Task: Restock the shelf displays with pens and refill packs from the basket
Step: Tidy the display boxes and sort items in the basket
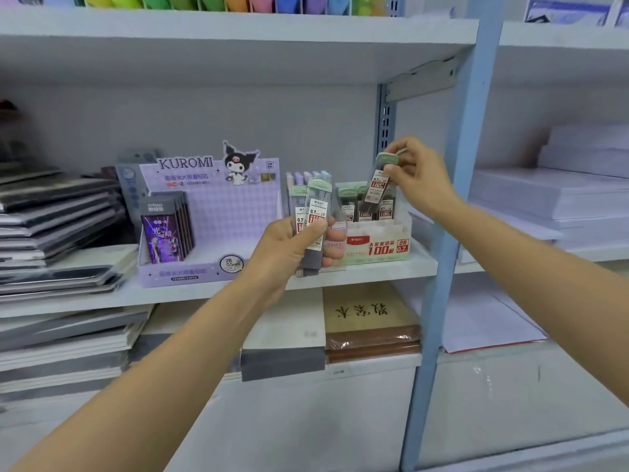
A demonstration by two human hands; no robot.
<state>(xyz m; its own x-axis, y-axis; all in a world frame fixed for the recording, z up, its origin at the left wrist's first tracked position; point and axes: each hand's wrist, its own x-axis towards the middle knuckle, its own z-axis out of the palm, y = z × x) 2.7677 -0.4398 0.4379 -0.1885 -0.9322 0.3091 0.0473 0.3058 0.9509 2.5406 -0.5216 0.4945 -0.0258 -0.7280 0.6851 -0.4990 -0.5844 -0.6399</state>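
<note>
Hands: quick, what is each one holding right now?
Left hand: grips a bunch of refill packs.
Right hand: pinches the top of one refill pack at the display box.

Two display boxes [218,212] are counted. Two refill packs [318,216] are seen in the left hand [289,250], one in the right hand [418,175].

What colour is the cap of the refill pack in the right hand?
Pale green cap on the pack in the right hand; head view.
</note>
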